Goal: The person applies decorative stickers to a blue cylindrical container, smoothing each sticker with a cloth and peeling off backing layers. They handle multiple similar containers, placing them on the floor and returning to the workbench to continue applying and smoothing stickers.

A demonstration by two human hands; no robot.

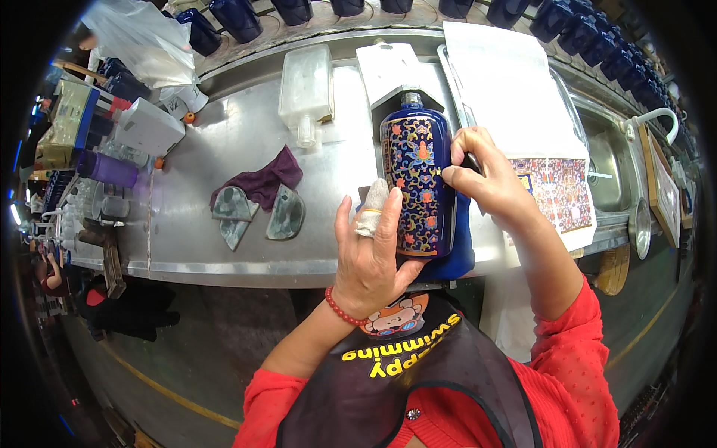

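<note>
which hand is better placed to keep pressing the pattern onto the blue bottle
Right. The right hand has fingertips on the blue bottle at its patterned face, while the left hand cradles it from below, steadying it.

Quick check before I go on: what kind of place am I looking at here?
Likely a ceramics decorating workshop: a steel workbench, rows of matching dark blue bottles behind it, and both hands pressing a patterned decal onto a blue bottle.
</note>
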